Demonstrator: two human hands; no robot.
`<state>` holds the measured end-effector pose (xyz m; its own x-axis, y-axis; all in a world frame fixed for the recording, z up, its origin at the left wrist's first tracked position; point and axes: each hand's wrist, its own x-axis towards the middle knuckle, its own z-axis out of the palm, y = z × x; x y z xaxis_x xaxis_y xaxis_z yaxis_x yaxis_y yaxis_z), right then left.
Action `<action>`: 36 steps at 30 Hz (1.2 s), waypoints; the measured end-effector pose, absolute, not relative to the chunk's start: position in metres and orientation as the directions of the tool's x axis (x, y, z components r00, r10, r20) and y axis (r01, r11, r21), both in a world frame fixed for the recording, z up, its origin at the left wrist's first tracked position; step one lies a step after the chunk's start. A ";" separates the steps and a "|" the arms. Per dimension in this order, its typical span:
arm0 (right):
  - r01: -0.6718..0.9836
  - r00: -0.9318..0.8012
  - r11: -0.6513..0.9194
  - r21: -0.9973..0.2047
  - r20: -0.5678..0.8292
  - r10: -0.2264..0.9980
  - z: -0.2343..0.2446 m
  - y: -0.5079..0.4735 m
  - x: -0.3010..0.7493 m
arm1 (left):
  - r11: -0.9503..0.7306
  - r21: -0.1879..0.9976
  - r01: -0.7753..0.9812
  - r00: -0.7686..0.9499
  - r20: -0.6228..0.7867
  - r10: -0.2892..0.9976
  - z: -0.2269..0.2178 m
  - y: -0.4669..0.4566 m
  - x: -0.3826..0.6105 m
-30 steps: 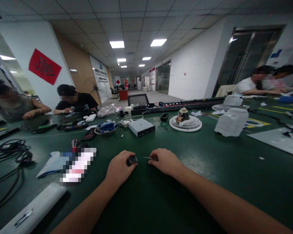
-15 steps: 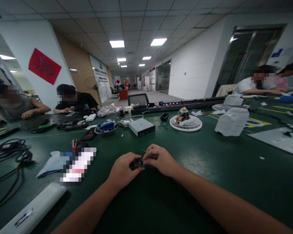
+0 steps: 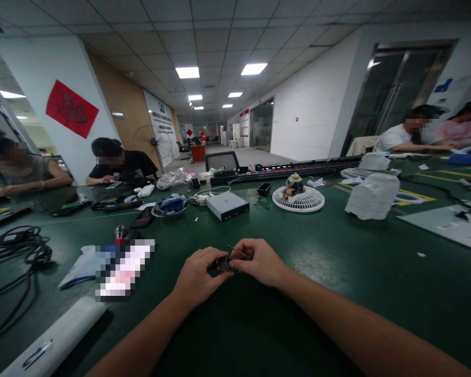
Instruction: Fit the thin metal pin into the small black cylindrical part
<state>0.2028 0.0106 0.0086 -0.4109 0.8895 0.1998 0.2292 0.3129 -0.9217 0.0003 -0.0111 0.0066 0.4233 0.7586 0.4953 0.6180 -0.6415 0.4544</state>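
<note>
Between thumb and fingers, my left hand (image 3: 199,271) grips a small dark cylindrical part (image 3: 222,263), its kind too small to make out. My right hand (image 3: 257,261) is closed close against the right end of that part, fingertips at its end. A thin metal rod (image 3: 237,252), like a tweezer or screwdriver shaft, sticks out up and left from the right hand's fingers. Both hands are just above the green table (image 3: 235,324). Beyond them sits a grey optical drive (image 3: 227,205).
A white fan grille with a motor (image 3: 298,200) and a white plastic housing (image 3: 372,197) stand right of centre. At left lie black cables (image 3: 18,251), a blue-white packet (image 3: 87,266), a red-handled tool (image 3: 120,233) and a long white casing (image 3: 58,335). Several people sit around the table.
The right hand's fingers have shifted slightly down over the end of the dark part. The left hand keeps its grip. At far left, a co-worker's hand has moved left.
</note>
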 end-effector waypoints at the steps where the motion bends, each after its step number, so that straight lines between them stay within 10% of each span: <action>1: 0.216 -0.405 0.315 -0.924 0.209 0.890 0.009 0.011 0.203 | -0.642 0.454 0.618 0.426 0.493 0.758 0.007 -0.011 0.001; 9: 0.280 -0.433 0.535 -0.797 0.393 0.811 0.015 0.009 0.204 | -0.670 0.437 0.600 0.455 0.502 0.736 0.007 -0.011 -0.001; 19: 0.145 -0.400 0.074 -0.987 0.009 0.917 0.003 0.010 0.194 | -0.821 0.263 0.507 0.594 0.583 0.554 0.009 -0.014 -0.002; 27: 0.236 -0.380 0.188 -0.954 0.087 0.921 0.006 0.006 0.193 | -0.729 0.437 0.527 0.496 0.539 0.681 0.011 -0.015 -0.001; 36: 0.630 -0.377 0.528 -0.570 0.370 0.849 0.026 0.009 0.213 | -0.525 0.518 0.675 0.239 0.520 0.820 0.007 -0.005 -0.004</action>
<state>0.2132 0.0086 0.0264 -0.3766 0.8492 0.3701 0.6298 0.5277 -0.5699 -0.0039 -0.0048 0.0071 0.2391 0.8199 0.5202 0.6753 -0.5254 0.5176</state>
